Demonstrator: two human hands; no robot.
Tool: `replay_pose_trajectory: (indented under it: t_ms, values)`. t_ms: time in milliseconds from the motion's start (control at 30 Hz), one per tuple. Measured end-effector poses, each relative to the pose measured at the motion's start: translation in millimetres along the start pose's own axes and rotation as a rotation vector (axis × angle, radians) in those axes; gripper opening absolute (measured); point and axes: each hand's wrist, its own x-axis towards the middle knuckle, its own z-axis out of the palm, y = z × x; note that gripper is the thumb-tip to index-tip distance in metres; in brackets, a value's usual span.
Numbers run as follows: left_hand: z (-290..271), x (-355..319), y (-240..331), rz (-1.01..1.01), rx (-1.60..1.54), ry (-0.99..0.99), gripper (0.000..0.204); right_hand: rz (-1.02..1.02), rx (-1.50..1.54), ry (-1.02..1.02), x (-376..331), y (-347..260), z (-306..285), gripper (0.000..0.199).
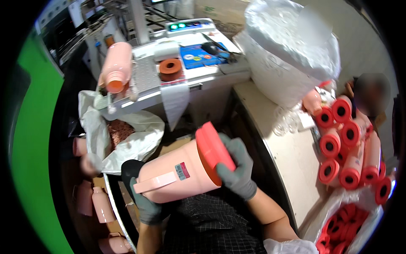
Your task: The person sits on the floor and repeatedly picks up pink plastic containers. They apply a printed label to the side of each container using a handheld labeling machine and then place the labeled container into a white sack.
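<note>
A large pink jug [169, 186] with a side handle and a small barcode label lies tilted across my lap. My left hand [146, 207], in a grey glove, holds it by the base end, beside the handle; part of that hand is behind the jug. My right hand [242, 169], gloved too, has its fingers closed round a red lid [213, 148] at the jug's mouth. The lid sits at a slant, and a dark orange strip shows between it and the rim. Whether the lid is engaged on the jug I cannot tell.
Ahead, a white machine [146, 80] carries a pink bottle [120, 63], an orange roll [170, 70] and scissors [218, 51]. To the right, a bench [287, 165] bears a large white sack [270, 63] and stacked lidded bottles [351, 169]. Red lids [344, 224] fill a bag. Pink bottles [102, 205] lie left.
</note>
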Motion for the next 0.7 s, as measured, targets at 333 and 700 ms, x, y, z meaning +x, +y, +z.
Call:
replay_pose_trajectory:
  t_ms: [333, 700]
  values:
    - [-12, -14, -18, -0.273, -0.361, -0.117, 0.030, -0.327, -0.018, -0.145, -26, 7, -8, 0.060]
    - [9, -13, 85, 0.661, 0.508, -0.335, 0.053, 0.347, 0.113, -0.109, -23, 25, -16, 0.047]
